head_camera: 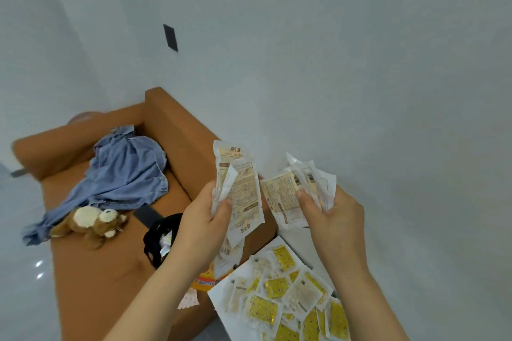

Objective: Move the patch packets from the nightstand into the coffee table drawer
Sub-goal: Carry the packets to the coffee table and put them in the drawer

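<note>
The left hand [205,219] pinches a stack [241,191] of packets, thumb on the printed face; its other fingers are hidden behind. The stack stands almost upright, its long axis rising from the thumb. The palm covers its lower left edge, and the count cannot be told. The right hand [332,216] grips a fan [291,196] of packets the same way, fingers hidden behind. The fan leans left, its near edge just beside the stack, barcodes at the top. The print is too blurred to read.

Below the right wrist, loose packets [274,310], yellow and pale, overlap on the nightstand [302,256], partly covered by the forearm and cut off at the bottom edge. Under the left wrist lie an orange wrapper [206,278] and a black bundle [160,238]. Left of the fingers, a sofa [97,285] carries a blue shirt [127,171] and a plush toy [91,221].
</note>
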{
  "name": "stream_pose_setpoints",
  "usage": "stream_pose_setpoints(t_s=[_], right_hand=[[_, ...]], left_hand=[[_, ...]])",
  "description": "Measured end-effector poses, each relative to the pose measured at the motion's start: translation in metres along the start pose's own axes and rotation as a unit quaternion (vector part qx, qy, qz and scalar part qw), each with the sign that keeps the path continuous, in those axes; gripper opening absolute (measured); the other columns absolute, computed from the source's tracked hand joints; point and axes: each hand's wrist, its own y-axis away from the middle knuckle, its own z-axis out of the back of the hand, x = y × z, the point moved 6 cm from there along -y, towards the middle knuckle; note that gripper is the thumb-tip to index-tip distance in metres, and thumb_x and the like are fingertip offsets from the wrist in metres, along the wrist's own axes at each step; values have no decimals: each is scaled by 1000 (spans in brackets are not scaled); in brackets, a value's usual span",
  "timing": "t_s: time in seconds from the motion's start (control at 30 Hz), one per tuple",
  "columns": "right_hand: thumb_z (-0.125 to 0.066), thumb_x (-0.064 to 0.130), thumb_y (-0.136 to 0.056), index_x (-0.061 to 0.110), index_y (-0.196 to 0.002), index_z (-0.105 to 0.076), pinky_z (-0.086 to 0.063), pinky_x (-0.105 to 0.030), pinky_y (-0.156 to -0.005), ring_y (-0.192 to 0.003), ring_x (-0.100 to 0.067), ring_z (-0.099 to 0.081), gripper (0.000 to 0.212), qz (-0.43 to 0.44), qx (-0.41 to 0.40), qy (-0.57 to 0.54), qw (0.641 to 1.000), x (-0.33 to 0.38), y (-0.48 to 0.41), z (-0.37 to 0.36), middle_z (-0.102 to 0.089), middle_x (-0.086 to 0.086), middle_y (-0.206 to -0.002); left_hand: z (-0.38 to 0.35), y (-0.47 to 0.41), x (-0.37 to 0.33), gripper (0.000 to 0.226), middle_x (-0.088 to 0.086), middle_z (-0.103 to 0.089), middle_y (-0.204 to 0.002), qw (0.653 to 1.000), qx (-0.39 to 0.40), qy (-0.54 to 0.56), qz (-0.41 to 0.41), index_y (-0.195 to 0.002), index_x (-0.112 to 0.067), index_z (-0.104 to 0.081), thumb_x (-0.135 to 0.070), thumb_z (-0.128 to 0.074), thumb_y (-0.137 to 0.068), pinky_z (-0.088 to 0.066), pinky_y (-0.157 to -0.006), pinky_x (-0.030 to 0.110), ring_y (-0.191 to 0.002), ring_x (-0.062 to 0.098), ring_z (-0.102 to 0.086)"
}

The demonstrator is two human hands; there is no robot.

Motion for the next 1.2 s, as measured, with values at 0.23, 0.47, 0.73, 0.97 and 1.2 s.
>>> stream_pose_setpoints(t_s=[0.23, 0.47, 0.73, 0.97, 1.2], right_hand=[[-65, 27, -88, 24, -108, -69, -56, -16, -68, -84, 3, -67, 21, 55, 103, -21, 993, 58, 18, -99, -71, 12, -96], [-64, 24, -90, 31, -108, -66, -53, -11, -64, -85, 11, -64, 20, 117, 233, -66, 963, 132, 87, -220, -65, 26, -89], [-65, 20, -89, 22, -112, -69, -55, -13, -67, -89, 6, -65, 24, 158, 330, -113, 924, 204, 193, -345, -70, 16, -96], [-64, 25, -89, 25, -114, -67, -57, -25, -77, -94, 0, -65, 25, 205, 407, -108, 884, 247, 265, -435, -69, 16, -99], [-65, 19, -89, 29, -110, -66, -57, -19, -72, -91, 3, -66, 23, 203, 484, -140, 840, 282, 303, -524, -69, 19, -98]], left_hand=[[107, 33, 25, 34, -26, -60, -105, 993, -113, 11, 33, -102, -55, -45, -20, -44, -98, -52, -80, 25, -99, -2, -58], [236, 103, 76, 37, -33, -57, -95, 968, -237, 23, 82, -98, -57, -43, -20, -46, -98, -49, -61, 12, -89, 0, -62], [369, 201, 122, 32, -23, -62, -90, 929, -347, 25, 131, -95, -50, -48, -19, -46, -98, -45, -50, 5, -75, -16, -61], [447, 261, 161, 32, -22, -65, -93, 893, -417, 33, 165, -97, -47, -51, -16, -45, -97, -46, -55, 4, -80, -19, -59], [517, 290, 197, 31, -27, -62, -89, 851, -480, 24, 211, -93, -51, -48, -21, -44, -99, -43, -51, 3, -75, -14, -60]])
